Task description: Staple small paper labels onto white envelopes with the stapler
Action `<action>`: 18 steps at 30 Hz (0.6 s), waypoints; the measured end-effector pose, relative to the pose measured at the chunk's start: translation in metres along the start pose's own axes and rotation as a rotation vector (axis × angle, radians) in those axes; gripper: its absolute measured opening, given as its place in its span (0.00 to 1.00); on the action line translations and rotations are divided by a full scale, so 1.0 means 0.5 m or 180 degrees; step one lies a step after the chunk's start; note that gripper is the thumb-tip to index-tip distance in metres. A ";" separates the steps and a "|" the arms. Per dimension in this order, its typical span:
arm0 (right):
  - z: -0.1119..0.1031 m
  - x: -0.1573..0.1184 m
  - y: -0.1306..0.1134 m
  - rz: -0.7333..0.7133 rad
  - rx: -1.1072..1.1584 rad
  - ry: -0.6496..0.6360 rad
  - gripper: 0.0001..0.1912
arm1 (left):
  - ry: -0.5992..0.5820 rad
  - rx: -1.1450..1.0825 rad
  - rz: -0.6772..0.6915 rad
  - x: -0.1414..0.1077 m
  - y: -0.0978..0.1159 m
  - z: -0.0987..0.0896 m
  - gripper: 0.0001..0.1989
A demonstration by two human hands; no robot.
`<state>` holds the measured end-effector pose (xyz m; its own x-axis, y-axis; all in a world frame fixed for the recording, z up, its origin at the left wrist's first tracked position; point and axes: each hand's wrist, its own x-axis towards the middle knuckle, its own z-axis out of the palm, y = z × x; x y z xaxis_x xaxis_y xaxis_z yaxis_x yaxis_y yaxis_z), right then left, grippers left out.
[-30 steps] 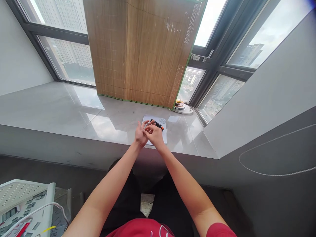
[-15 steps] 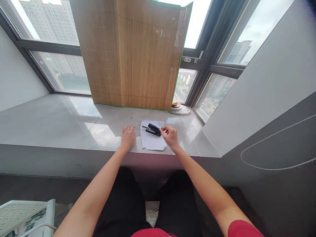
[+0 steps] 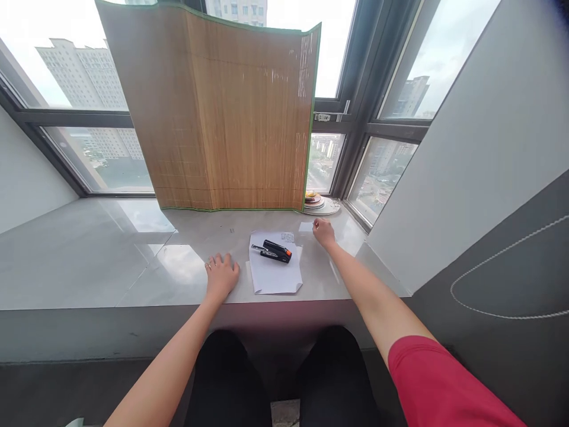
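Note:
A black stapler (image 3: 275, 251) with an orange spot and a silver strip at its left end lies on white sheets of paper (image 3: 275, 280). My left hand (image 3: 222, 275) rests palm down on the sill left of the papers, its fingers spread and holding nothing. Beyond the papers to the right, my right hand (image 3: 323, 231) has its fingers pinched together at the edge of a small pale slip (image 3: 306, 226). Whatever sits in that pinch, if anything, is too small to make out.
A bamboo mat (image 3: 235, 130) with green edging stands upright against the windows. Stacked plates (image 3: 326, 207) sit in the back right corner. The glossy window sill (image 3: 89, 255) ends just in front of my knees. A white rope (image 3: 511, 318) hangs at the right.
My right hand has left the stapler's right end and moved right and away from me, to the small slip. My left hand has shifted slightly left, and the view has tilted up.

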<state>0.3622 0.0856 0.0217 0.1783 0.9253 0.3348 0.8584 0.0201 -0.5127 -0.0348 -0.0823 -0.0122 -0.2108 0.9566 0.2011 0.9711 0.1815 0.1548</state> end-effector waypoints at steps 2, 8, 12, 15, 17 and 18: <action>0.010 0.032 -0.002 0.0005 0.0043 0.0101 0.12 | 0.0005 0.0013 0.0004 0.000 0.000 -0.001 0.29; 0.070 0.056 0.018 0.0351 0.0229 0.0057 0.14 | 0.0063 0.0014 0.0029 0.003 -0.002 0.005 0.28; 0.092 0.052 0.037 0.0479 0.0418 0.0073 0.10 | 0.0068 0.0040 0.0019 0.006 -0.005 0.011 0.28; 0.086 0.054 0.050 0.0558 0.0625 0.0050 0.09 | 0.0026 0.0008 0.0018 0.007 -0.005 0.011 0.29; 0.077 0.052 0.059 0.0560 0.0816 -0.0085 0.11 | -0.0001 -0.0027 0.0015 0.006 -0.005 0.009 0.29; 0.072 0.049 0.063 0.0490 0.0950 -0.0194 0.12 | -0.0004 -0.0041 0.0007 0.006 -0.005 0.008 0.29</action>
<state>0.3764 0.1227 -0.0146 0.2580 0.9468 0.1924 0.6434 -0.0198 -0.7653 -0.0373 -0.0790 -0.0158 -0.2086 0.9573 0.2003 0.9701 0.1765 0.1668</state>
